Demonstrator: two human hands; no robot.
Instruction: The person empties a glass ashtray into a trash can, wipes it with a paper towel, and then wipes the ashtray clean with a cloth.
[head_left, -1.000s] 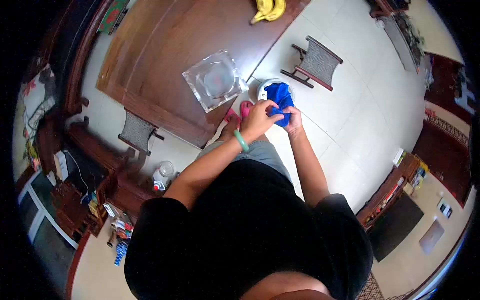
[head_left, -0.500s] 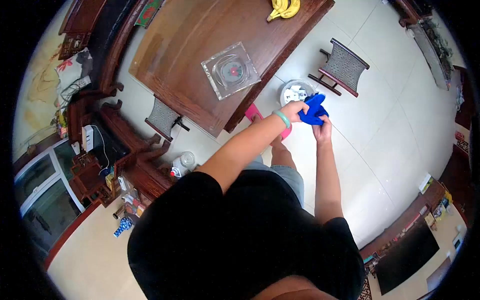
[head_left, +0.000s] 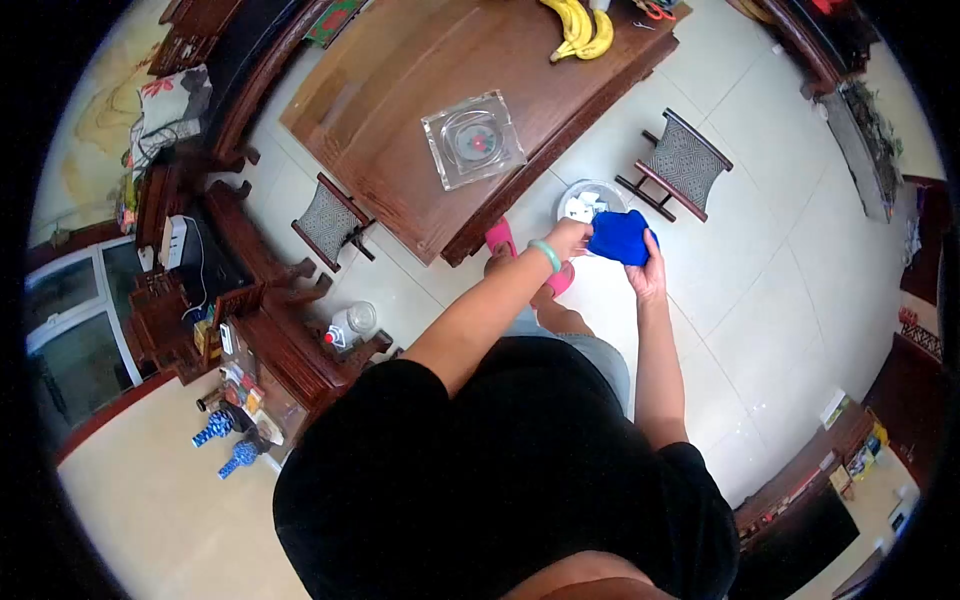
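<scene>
A blue cloth (head_left: 618, 237) is stretched between my two hands and looks folded and fairly flat. My left hand (head_left: 569, 239), with a pale green bangle at the wrist, pinches its left edge. On the opposite side, my right hand (head_left: 649, 272) grips the cloth's edge, fingers partly hidden behind it. Just beyond the cloth, a round waste bin (head_left: 566, 203) holding crumpled white paper stands on the floor, partly covered by the cloth in this view.
A wooden table (head_left: 370, 130) bears a glass ashtray (head_left: 508, 148) and bananas (head_left: 597, 40). Folding stools (head_left: 686, 165) stand on the tiled floor, one right of the bin, another (head_left: 328, 222) by the table's left end. A large clear jug (head_left: 352, 325) sits at the lower left.
The blue cloth was bunched and crumpled between my hands; now it is spread flatter. My hands have moved slightly apart and down in the view, and the camera view has shifted.
</scene>
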